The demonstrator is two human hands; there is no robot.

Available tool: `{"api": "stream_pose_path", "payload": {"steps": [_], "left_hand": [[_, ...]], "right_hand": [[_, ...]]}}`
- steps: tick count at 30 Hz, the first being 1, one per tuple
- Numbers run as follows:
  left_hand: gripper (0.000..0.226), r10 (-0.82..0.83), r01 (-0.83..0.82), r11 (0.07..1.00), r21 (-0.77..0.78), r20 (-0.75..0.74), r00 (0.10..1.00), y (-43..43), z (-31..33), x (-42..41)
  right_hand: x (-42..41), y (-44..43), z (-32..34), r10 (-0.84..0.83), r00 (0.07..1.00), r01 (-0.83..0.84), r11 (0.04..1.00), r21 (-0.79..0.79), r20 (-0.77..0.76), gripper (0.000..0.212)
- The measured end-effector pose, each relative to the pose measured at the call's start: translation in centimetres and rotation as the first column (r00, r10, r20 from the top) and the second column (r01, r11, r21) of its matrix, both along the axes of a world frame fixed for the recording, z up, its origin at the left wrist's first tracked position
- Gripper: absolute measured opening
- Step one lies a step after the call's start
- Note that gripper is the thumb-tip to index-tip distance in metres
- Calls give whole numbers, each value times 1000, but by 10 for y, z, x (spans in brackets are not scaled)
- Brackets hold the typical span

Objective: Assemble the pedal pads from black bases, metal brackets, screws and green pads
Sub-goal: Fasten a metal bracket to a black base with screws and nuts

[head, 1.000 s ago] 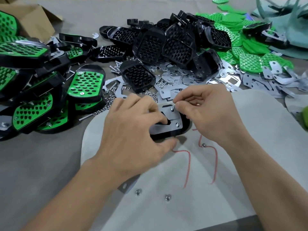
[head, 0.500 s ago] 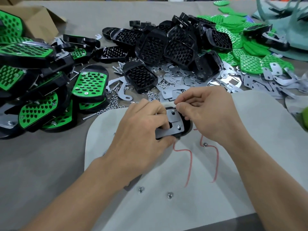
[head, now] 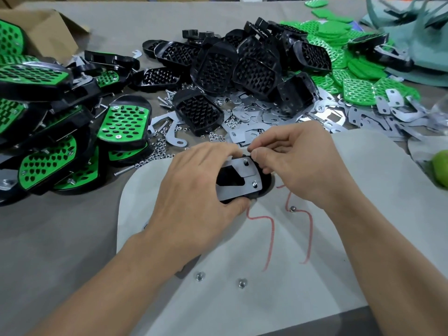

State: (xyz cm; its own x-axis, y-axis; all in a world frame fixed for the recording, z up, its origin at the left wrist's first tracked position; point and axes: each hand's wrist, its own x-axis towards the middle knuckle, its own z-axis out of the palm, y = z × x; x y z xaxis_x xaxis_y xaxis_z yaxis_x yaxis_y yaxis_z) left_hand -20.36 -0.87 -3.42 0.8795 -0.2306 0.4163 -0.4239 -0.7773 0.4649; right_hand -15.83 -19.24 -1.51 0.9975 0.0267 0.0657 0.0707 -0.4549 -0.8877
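On the mat [head: 363, 190], left hand [head: 194, 190] grips, right hand [head: 298, 161] pinches crosswise base [head: 265, 184], bracket [head: 242, 186] up.

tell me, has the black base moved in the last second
No: the black base still sits just above the top of the left red line.

The table [head: 60, 238], covered in grey cloth, carries a pale sheet [head: 363, 190] marked with two red lines. Three nuts [head: 199, 276] lie on the sheet. Beyond it black bases [head: 242, 66] are heaped in the middle, with flat brackets [head: 266, 117] spread under and to the right of them. Screws [head: 167, 98] and more nuts are scattered to their left. Green pads [head: 358, 90] lie at the far right. Finished pedals [head: 123, 122] are stacked at the left, near a box [head: 48, 27]. A green ball [head: 441, 168] sits at the right edge.
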Motion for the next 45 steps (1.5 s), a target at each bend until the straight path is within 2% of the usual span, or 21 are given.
{"api": "stream_pose_path", "payload": {"steps": [5, 12, 16, 21, 28, 33, 37, 40, 45], "left_hand": [[48, -35, 34, 999, 33, 21, 999, 2, -2, 1], [42, -58, 50, 997, 62, 137, 989, 1, -6, 2], [42, -27, 23, 999, 45, 85, 996, 1, -7, 0], [38, -65, 62, 997, 41, 73, 995, 0, -9, 2], [40, -80, 79, 996, 51, 25, 996, -1, -5, 4], [39, -82, 80, 996, 49, 44, 996, -2, -4, 4], [37, -82, 79, 996, 51, 60, 995, -3, -4, 5], [37, -77, 75, 997, 26, 58, 995, -2, -4, 4], [38, -56, 57, 998, 1, 124, 991, -6, -1, 2]], "right_hand": [[0, 1, -1, 1, 1000, -1, 1000, 4, 13, 17], [0, 1, -1, 22, 1000, -23, 1000, 14, 21, 17], [-1, 1, 0, 40, 999, -40, 999, 18, 0, 15], [1, -1, 3, 55, 998, -54, 996, 77, -13, 16], [4, -2, 8, 41, 999, -42, 998, 49, 19, 17], [4, -3, 16, 88, 993, -78, 989, -125, 79, 19], [2, 3, 18, 178, 980, -135, 925, -354, 91, 16], [2, 7, 21, 209, 973, -147, 885, -442, 97, 15], [5, 13, 30, 326, 943, -202, 720, -664, 67, 13]]}}
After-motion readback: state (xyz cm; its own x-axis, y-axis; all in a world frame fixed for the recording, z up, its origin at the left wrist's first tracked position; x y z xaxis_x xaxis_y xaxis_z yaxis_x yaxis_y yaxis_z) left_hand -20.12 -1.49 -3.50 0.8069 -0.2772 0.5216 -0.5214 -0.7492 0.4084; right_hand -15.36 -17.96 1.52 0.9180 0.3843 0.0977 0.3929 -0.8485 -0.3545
